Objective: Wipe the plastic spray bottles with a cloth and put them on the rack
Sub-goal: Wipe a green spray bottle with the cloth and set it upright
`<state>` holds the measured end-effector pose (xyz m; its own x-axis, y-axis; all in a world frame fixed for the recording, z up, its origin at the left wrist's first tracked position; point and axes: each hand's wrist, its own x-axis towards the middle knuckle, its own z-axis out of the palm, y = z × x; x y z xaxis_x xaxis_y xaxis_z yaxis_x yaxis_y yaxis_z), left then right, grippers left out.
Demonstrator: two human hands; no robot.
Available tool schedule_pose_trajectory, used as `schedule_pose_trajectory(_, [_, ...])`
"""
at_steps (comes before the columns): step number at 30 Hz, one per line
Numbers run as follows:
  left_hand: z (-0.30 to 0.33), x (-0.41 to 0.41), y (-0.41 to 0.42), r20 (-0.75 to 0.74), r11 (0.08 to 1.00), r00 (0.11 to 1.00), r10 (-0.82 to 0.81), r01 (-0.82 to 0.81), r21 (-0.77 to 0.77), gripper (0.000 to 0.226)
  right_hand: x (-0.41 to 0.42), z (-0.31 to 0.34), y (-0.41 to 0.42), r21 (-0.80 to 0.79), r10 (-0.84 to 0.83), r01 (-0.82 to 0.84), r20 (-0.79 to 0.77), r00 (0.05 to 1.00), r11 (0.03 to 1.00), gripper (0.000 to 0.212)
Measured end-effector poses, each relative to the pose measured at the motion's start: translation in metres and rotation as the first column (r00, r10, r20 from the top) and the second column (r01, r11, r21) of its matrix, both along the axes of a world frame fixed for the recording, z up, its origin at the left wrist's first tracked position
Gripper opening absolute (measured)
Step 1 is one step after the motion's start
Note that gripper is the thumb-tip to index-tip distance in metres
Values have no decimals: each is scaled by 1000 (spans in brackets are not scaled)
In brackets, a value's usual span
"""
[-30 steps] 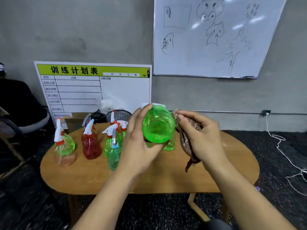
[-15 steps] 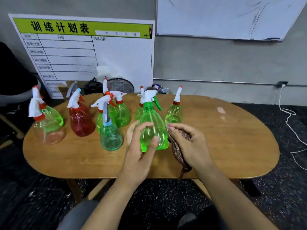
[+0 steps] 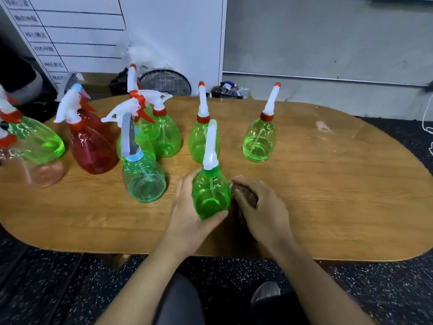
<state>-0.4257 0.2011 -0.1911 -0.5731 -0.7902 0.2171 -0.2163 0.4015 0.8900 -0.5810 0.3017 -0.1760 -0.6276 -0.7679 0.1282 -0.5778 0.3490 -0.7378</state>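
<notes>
Wood-grained and oval, the table (image 3: 328, 195) fills most of the head view, standing on dark speckled flooring (image 3: 46, 289). Behind it a white planning board (image 3: 93, 31) with ruled lines leans against a grey wall (image 3: 328, 38), and a round wire-mesh object (image 3: 165, 82) sits at the board's foot.

A cluster of plastic spray bottles stands on the left half of the tabletop: a red bottle (image 3: 92, 148) with a white trigger head, a bright green one (image 3: 39, 141) near the left edge, a pale pinkish clear one (image 3: 42, 174) in front of it, several green ones (image 3: 166, 137) bunched at the middle, and a teal-tinted bottle (image 3: 144, 181) with a blue collar nearest the front. Further right stand two green bottles with red collars, one (image 3: 199, 139) near the middle and one (image 3: 259, 141) apart by itself.

The green spray bottle (image 3: 210, 195) with a green collar and white nozzle rests upright on the table near the front edge. The left hand (image 3: 187, 216) grips it, fingers behind and thumb curled across its base. The right hand (image 3: 262, 212) holds a brown cloth (image 3: 246, 195) bunched under its curled fingers, pressed against the bottle's right side.
</notes>
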Motion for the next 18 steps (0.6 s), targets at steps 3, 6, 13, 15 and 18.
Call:
schedule_pose_trajectory(3, [-10, -3, -5, -7, 999, 1000, 28, -28, -40, 98, -3, -13, -2, 88, 13, -5, -91, 996, 996, 33])
schedule_pose_trajectory(6, [-15, -6, -5, -4, 996, 999, 40, -40, -74, 97, -6, -20, -2, 133, 27, -8, -143, 989, 991, 35])
schedule_pose_trajectory(13, [8, 11, -4, -69, 1000, 998, 1, 1, 22, 115, -4, 11, 7, 68, 28, -21, -106, 994, 997, 42])
schedule_pose_trajectory(15, [29, 21, 0, -115, 1000, 993, 7, -4, 23, 113, 1, 32, 11, 4, 25, -25, -120, 992, 1000, 41])
schedule_pose_trajectory(18, [59, 37, 10, -160, 998, 987, 31, -40, -50, 104, 12, 62, 19, -102, 39, -54, -146, 989, 993, 41])
